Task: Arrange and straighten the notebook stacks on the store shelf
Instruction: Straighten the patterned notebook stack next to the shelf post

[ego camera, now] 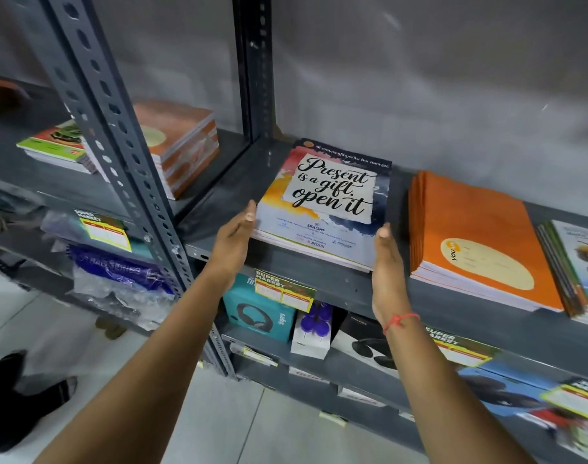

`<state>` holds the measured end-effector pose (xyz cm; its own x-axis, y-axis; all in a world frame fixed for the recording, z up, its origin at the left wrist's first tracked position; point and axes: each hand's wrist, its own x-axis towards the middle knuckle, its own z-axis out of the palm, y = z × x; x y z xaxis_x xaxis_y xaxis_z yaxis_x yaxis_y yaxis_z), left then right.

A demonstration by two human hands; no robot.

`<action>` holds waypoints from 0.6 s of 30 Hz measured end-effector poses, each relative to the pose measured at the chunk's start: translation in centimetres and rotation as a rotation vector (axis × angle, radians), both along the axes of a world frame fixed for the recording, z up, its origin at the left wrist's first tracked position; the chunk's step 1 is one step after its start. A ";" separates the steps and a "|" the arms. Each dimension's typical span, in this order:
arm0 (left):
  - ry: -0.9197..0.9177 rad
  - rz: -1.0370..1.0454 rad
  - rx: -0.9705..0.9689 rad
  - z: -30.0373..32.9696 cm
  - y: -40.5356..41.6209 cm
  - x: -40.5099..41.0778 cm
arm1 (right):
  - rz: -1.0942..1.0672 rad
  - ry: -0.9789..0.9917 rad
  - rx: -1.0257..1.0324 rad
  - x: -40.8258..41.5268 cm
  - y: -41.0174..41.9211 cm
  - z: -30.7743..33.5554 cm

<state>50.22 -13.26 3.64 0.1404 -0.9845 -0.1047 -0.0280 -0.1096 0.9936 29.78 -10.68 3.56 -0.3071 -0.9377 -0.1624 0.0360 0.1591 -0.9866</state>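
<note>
Your left hand (234,234) and right hand (388,259), palms flat and fingers straight, pressed the two sides of the notebook stack (322,209) near the shelf (353,286) edge; it sat skewed, and the orange stack (480,242) to its right looked uneven, likely untouched

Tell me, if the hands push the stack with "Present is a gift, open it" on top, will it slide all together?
The notebook stack probably slides easily; the covers look glossy. It's several thin books, so they may shift apart unless the left hand and right hand squeeze both sides.
</note>
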 end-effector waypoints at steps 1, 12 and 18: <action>0.003 -0.024 -0.014 0.0 0.0 0.2 | 0.032 0.018 -0.005 -0.3 0.1 -0.1; 0.090 -0.033 -0.063 -0.8 0.0 0.3 | 0.142 0.177 -0.024 0.2 0.9 0.1; 0.056 -0.188 -0.068 -0.8 0.0 1.9 | 0.349 0.105 -0.089 -2.0 1.5 -0.4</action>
<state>52.14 -13.27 2.81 -0.0505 -0.9979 -0.0400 0.0143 -0.0408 0.9991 27.75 -9.17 3.20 0.0228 -0.9979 -0.0601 -0.1075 0.0574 -0.9925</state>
